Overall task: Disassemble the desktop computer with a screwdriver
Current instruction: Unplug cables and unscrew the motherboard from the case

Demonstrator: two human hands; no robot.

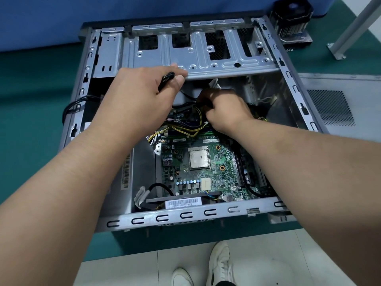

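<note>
Head view, item list. Desktop computer case (274,48): on its side on green desk (31,120), open face up so the inside is reachable. Left hand (136,93): pinches black cable (166,78), prob. lifting it clear of the work. Right hand (224,110): curled deep by yellow wires (185,132), likely on a connector; grip contents hidden. Motherboard (208,172): CPU bare. Heatsink/fan (291,21): parked beyond case. Side panel (338,104): flat at right. No screwdriver visible.

Matt grey sheet-metal case (208,58)
</note>
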